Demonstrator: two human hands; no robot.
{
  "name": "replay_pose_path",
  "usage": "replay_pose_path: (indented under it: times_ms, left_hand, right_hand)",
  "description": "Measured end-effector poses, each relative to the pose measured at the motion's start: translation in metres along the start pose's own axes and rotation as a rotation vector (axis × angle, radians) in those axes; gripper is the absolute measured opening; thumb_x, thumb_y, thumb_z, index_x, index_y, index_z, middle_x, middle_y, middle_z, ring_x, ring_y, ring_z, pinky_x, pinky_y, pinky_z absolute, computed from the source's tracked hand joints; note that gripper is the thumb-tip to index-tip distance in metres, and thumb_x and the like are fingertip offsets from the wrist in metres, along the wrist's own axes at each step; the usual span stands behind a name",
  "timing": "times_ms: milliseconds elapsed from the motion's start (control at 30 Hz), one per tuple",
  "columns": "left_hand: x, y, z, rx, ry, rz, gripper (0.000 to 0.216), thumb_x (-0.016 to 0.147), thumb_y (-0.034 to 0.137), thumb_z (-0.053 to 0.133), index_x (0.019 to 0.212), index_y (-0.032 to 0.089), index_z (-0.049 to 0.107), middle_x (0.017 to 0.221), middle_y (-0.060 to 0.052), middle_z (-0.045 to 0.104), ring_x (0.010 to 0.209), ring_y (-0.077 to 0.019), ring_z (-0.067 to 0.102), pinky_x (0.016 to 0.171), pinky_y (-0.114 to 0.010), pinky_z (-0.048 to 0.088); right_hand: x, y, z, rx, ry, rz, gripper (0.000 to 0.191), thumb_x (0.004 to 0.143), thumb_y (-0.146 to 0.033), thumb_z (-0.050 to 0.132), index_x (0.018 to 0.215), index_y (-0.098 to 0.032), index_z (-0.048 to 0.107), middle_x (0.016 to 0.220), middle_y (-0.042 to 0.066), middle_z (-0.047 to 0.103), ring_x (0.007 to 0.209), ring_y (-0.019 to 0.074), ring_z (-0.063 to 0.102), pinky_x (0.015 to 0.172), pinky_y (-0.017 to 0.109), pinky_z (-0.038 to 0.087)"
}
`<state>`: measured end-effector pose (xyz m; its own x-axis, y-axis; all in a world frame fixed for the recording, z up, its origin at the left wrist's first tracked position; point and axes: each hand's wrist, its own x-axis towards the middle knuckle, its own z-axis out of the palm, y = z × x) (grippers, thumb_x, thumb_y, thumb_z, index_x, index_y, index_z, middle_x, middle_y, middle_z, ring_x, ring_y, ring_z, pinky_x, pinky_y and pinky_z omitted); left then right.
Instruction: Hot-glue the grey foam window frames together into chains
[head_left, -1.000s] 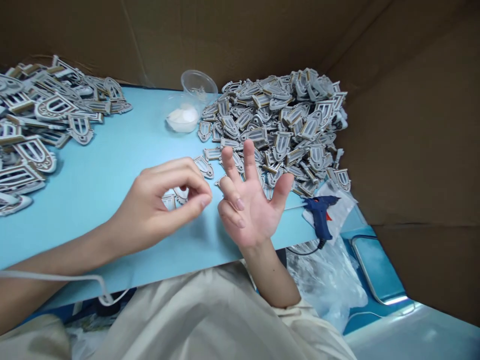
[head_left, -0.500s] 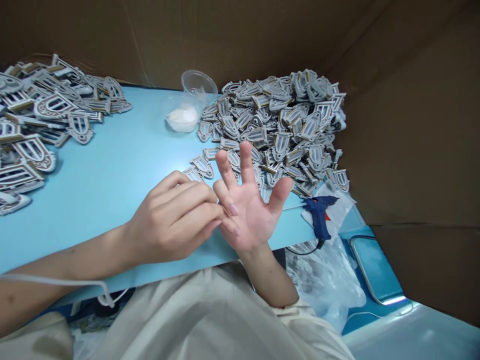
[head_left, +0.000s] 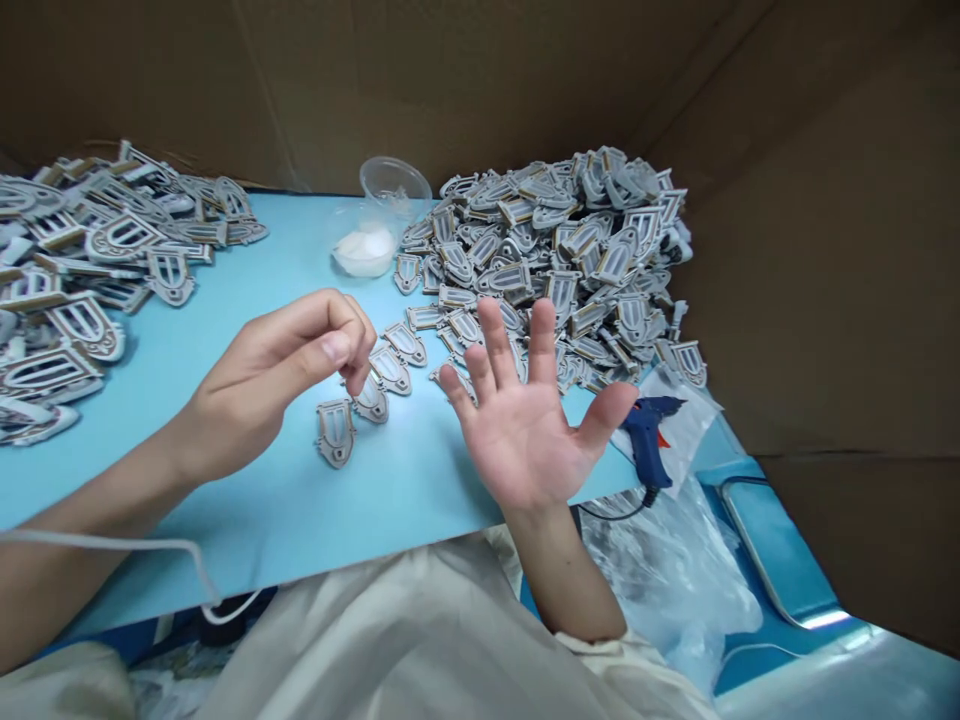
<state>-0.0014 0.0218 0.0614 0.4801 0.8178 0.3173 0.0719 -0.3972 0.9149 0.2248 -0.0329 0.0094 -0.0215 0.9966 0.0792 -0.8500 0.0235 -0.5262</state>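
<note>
My left hand [head_left: 262, 375] hovers over the blue table, its fingers curled and the thumb pressed to the index finger. Whatever it may pinch is hidden. Open, with the palm turned up and fingers spread, my right hand [head_left: 525, 440] holds nothing above the table's front edge. A grey shield-shaped piece [head_left: 335, 433] with slots lies below my left fingertips. Similar pieces [head_left: 405, 343] run in a short row towards the back, partly behind that hand. Right of my open hand, a blue hot glue gun [head_left: 646, 440] rests on a whitish sheet.
Heaps of the same grey pieces stand at the right [head_left: 555, 235] and left [head_left: 82, 260]. Clear plastic cups [head_left: 365, 250], one with white contents, are at the back. Cardboard walls [head_left: 480, 90] enclose the table. A white cord [head_left: 112, 542] crosses my left forearm.
My hands have separated. The left moved leftwards from the right hand's little finger, and the right moved slightly right and spread its fingers. The row of pieces is uncovered.
</note>
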Motion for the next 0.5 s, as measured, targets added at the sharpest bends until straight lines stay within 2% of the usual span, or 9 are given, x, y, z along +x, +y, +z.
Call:
replay_pose_path:
  times_ms: [133,333,500]
  left_hand:
    - [0.006,0.000,-0.004,-0.079,-0.019,-0.047,0.044,0.110,0.050,0.066,0.078,0.021,0.061,0.075,-0.003,0.061,0.069,-0.0173,0.059,0.063,-0.032,0.052]
    - [0.018,-0.001,-0.010,-0.171,-0.012,-0.160,0.040,0.100,0.048,0.081,0.077,0.017,0.071,0.075,-0.004,0.064,0.068,-0.0142,0.059,0.064,-0.028,0.051]
    - [0.046,-0.005,-0.028,-0.075,0.009,-0.204,0.039,0.084,0.052,0.095,0.080,0.018,0.077,0.074,-0.003,0.067,0.067,-0.0146,0.059,0.064,-0.028,0.050]
  right_hand:
    - [-0.003,-0.009,-0.009,-0.099,-0.040,-0.046,0.061,0.098,-0.082,0.060,0.144,-0.044,0.071,0.156,0.002,0.068,0.119,0.0239,0.073,0.116,0.053,0.056]
    - [-0.008,-0.011,-0.029,-0.237,-0.129,-0.134,0.070,0.098,-0.089,0.051,0.149,-0.044,0.070,0.150,0.003,0.071,0.111,0.0253,0.073,0.108,0.048,0.059]
    - [-0.015,-0.010,-0.038,-0.287,-0.187,-0.204,0.072,0.100,-0.086,0.047,0.154,-0.043,0.066,0.146,0.004,0.072,0.110,0.0256,0.073,0.107,0.047,0.059]
